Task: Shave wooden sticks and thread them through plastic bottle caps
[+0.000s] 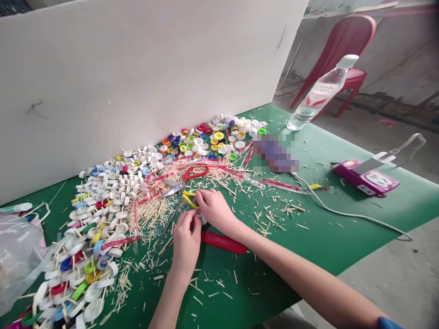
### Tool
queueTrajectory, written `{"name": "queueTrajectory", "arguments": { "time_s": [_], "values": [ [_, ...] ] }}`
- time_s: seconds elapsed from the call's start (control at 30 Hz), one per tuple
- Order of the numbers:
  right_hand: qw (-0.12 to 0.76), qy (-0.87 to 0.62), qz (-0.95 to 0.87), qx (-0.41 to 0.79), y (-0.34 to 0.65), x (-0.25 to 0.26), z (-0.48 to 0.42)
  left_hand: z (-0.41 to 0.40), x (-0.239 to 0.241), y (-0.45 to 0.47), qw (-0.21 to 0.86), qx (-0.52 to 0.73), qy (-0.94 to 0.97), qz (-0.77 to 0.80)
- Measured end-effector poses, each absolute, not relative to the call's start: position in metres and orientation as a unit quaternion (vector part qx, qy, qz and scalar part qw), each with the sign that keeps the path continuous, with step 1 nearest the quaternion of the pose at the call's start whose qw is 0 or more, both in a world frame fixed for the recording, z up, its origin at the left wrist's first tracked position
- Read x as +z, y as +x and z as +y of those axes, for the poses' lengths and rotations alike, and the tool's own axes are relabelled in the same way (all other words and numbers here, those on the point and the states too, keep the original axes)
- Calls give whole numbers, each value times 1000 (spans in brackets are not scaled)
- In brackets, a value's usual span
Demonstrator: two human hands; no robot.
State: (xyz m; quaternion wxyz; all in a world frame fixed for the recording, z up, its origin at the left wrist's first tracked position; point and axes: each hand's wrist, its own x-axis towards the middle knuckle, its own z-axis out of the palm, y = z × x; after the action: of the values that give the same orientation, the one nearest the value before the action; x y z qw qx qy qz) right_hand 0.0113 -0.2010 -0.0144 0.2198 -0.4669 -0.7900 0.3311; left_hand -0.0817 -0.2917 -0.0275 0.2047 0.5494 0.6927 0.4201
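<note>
Tabletop (318, 237) in the head view is smooth and green, strewn with pale, splintery wooden sticks (151, 217). Over its middle the left hand (187, 230) and right hand (216, 212) meet, fingers pinched narrow around a small whitish piece (203, 218) — most of it hidden, its form unclear. Just beside the right hand's fingertips curves a yellow loop handle (189, 200); below its wrist lies a glossy red handle (224, 243) with a toothed edge. Scissors (176, 187) with flat metal blades and red grips rest on the sticks, near crinkled clear-and-red plastic strips (284, 184). Round, hollow plastic caps (118, 185), mainly white, heap along a smooth pale panel (137, 82); many have sticks poking out. Farther right stands a transparent bottle (320, 96), ribbon-like red on its label.
</note>
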Motion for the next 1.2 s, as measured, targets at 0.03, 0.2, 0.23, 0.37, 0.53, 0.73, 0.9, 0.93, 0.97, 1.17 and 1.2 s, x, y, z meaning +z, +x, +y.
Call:
{"name": "queueTrajectory", "arguments": {
  "time_s": [0.03,0.2,0.23,0.37,0.53,0.73,0.9,0.93,0.97,1.17,1.2],
  "values": [
    [215,-466,-792,330,12,-14,-200,-291,-28,-81,201,423,551,691],
    [202,-465,-796,332,14,-13,-199,-290,-28,-78,193,427,556,686],
    [202,-465,-795,333,15,-13,-199,-290,-28,-77,193,428,558,685],
    [207,-465,-791,340,16,-14,-198,-289,-28,-75,183,430,564,681],
    [219,-468,-778,358,16,-10,-201,-288,-28,-73,162,423,582,675],
    [227,-474,-762,379,15,-10,-202,-288,-28,-72,164,424,591,667],
    [217,-474,-761,386,15,-12,-201,-288,-31,-73,154,425,594,665],
    [213,-475,-763,385,15,-12,-201,-288,-32,-73,152,424,595,665],
    [209,-475,-765,382,14,-11,-201,-288,-32,-73,150,423,595,666],
    [187,-480,-773,371,12,-11,-199,-285,-32,-73,154,427,599,659],
    [184,-481,-774,369,12,-11,-199,-285,-31,-73,156,428,599,659]
  ]
}}
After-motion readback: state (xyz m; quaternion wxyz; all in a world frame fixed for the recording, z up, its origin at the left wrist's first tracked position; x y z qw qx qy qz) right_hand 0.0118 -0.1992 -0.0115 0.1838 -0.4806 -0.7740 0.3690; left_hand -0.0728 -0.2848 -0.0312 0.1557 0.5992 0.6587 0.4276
